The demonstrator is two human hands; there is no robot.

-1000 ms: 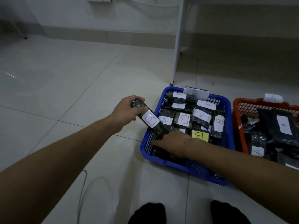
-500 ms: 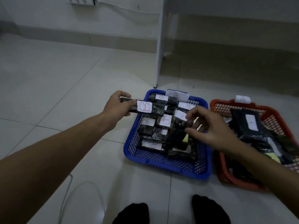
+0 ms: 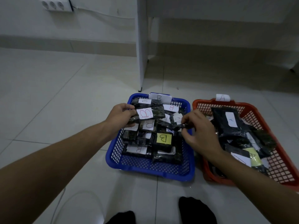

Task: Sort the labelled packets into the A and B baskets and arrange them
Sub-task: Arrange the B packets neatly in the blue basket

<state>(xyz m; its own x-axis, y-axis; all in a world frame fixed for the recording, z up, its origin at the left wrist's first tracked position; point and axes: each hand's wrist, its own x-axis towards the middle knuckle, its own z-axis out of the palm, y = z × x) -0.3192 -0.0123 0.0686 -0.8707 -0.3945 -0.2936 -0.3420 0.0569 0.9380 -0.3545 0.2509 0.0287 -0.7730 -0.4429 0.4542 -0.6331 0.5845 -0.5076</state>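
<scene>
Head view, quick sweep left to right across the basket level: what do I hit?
left hand → red-B packet it grips, over the blue basket → right hand pinching a small dark packet → orange basket with the A packet.

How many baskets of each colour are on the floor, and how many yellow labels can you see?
Blue baskets: 1, the blue basket tagged B.
Red baskets: 1, the red basket tagged A.
Yellow labels: 2, the yellow B label in the blue one and a yellow label in the red one, its letter unclear.
Total: 4.
</scene>
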